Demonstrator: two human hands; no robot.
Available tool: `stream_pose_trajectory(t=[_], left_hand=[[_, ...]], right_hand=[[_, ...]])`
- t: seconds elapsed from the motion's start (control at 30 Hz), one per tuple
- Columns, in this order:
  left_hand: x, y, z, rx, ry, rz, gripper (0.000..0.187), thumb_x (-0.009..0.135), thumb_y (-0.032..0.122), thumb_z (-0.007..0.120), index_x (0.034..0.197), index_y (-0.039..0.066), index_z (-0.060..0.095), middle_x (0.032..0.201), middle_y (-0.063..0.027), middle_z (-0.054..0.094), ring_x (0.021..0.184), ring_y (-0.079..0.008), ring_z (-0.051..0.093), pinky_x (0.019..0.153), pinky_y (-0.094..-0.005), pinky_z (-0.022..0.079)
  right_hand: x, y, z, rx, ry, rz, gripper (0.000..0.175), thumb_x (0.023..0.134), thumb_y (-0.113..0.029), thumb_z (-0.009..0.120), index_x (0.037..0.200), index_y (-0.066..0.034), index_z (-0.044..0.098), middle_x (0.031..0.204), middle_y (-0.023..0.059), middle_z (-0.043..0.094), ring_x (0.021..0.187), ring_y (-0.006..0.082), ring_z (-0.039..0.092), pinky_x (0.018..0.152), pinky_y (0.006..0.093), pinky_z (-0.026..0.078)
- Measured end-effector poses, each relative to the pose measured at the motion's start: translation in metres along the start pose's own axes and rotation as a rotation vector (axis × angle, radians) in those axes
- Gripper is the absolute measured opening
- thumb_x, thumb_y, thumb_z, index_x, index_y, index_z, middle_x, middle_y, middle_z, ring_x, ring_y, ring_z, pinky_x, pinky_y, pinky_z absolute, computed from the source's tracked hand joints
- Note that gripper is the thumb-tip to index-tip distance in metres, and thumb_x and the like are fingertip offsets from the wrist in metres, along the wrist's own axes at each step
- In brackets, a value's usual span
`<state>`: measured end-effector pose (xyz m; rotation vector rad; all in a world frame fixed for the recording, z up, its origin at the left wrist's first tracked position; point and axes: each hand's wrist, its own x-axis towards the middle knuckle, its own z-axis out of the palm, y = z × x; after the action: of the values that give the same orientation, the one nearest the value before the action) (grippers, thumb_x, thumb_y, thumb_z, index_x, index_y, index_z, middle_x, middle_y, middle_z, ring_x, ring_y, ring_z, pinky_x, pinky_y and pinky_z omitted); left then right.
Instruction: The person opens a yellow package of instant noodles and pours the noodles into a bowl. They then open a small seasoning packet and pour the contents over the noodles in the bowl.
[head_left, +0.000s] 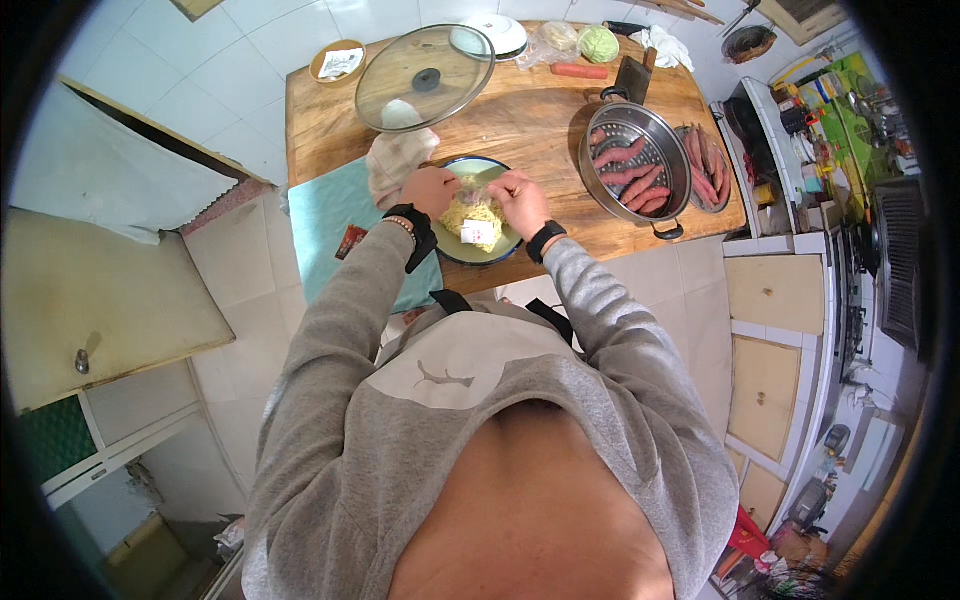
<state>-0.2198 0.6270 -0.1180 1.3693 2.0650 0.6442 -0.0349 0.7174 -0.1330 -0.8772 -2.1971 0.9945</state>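
Note:
An enamel bowl (459, 251) with a dark rim stands at the table's front edge and holds a block of dried noodles (454, 220). A white sachet (478, 232) with red print lies on the noodles. Over the bowl's far half, my left hand (429, 192) and my right hand (523, 201) pinch a small see-through packet (474, 195) stretched between them. What is inside it is too small to tell. A checked cloth (401, 154) lies beside my left hand, and a teal cloth (328, 202) spreads under my left forearm.
A glass lid (425, 79) lies behind the bowl. At right, a steamer pot (682, 169) holds several sweet potatoes (637, 178), beside a plate with more (709, 169). A cleaver (634, 79), cabbage (598, 43), red sausage (579, 71) and brown bowl (319, 60) sit farther back.

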Motion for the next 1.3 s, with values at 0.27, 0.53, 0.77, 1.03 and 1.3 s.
stream_pose_trajectory(t=[0.27, 0.53, 0.77, 1.03, 1.3], left_hand=[[-0.003, -0.012, -0.003, 0.110, 0.099, 0.071, 0.029, 0.084, 0.031, 0.056, 0.080, 0.005, 0.069, 0.068, -0.0100, 0.065, 0.064, -0.0270, 0.063, 0.062, -0.0383, 0.048], [-0.002, -0.026, -0.003, -0.166, 0.070, -0.042, 0.025, 0.083, 0.028, 0.062, 0.079, 0.004, 0.067, 0.070, -0.0076, 0.067, 0.062, -0.0144, 0.064, 0.060, -0.0304, 0.051], [-0.006, -0.031, 0.007, -0.695, 0.009, -0.206, 0.017, 0.088, 0.012, 0.060, 0.080, -0.002, 0.061, 0.075, -0.0092, 0.065, 0.064, -0.0153, 0.064, 0.063, -0.0260, 0.057], [-0.021, -0.020, 0.005, -1.035, 0.039, -0.345, 0.008, 0.086, 0.002, 0.060, 0.087, -0.004, 0.056, 0.082, -0.0125, 0.064, 0.070, -0.0193, 0.067, 0.066, -0.0277, 0.059], [-0.026, -0.023, 0.007, -1.105, 0.034, -0.394, 0.011, 0.084, -0.001, 0.060, 0.094, -0.003, 0.055, 0.085, -0.0137, 0.064, 0.071, -0.0205, 0.067, 0.065, -0.0281, 0.060]], right_hand=[[0.008, -0.002, 0.003, -0.052, -0.014, -0.035, 0.010, 0.081, -0.012, 0.068, 0.083, -0.0027, 0.069, 0.081, 0.0115, 0.063, 0.075, 0.0254, 0.062, 0.069, 0.0326, 0.049], [0.012, 0.016, 0.003, 0.354, -0.229, 0.335, 0.015, 0.084, 0.001, 0.061, 0.098, -0.0004, 0.067, 0.085, 0.0043, 0.065, 0.075, 0.0109, 0.060, 0.068, 0.0246, 0.049], [0.002, 0.016, -0.004, 0.245, -0.279, 0.298, 0.019, 0.084, 0.002, 0.062, 0.102, -0.0002, 0.066, 0.087, 0.0027, 0.066, 0.074, 0.0095, 0.059, 0.070, 0.0231, 0.049], [0.001, 0.018, 0.002, 0.285, -0.273, 0.346, 0.019, 0.082, -0.003, 0.069, 0.100, 0.0002, 0.066, 0.086, 0.0024, 0.066, 0.075, 0.0085, 0.059, 0.069, 0.0224, 0.049], [-0.003, 0.016, 0.008, 0.235, -0.152, 0.316, 0.015, 0.080, -0.010, 0.072, 0.091, -0.0012, 0.069, 0.076, 0.0023, 0.068, 0.066, 0.0089, 0.059, 0.063, 0.0236, 0.049]])
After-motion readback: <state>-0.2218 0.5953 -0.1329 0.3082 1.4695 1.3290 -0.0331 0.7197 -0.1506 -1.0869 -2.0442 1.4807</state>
